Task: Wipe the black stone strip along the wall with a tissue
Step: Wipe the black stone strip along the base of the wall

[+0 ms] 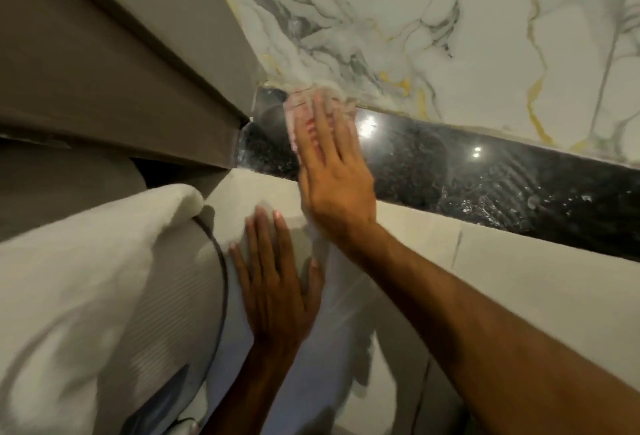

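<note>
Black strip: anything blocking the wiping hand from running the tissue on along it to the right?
Nothing visible does. The right hand presses the tissue flat on the black stone strip near its left end, beside the grey panel. To the right the strip lies bare. The left hand rests below on the white fabric, off the strip.

tissue [320,102] blurred, mostly under right hand [334,175]

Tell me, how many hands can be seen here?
2. The right hand presses the tissue flat on the black stone strip, near its left end. The left hand lies flat on the pale surface below it.
</note>
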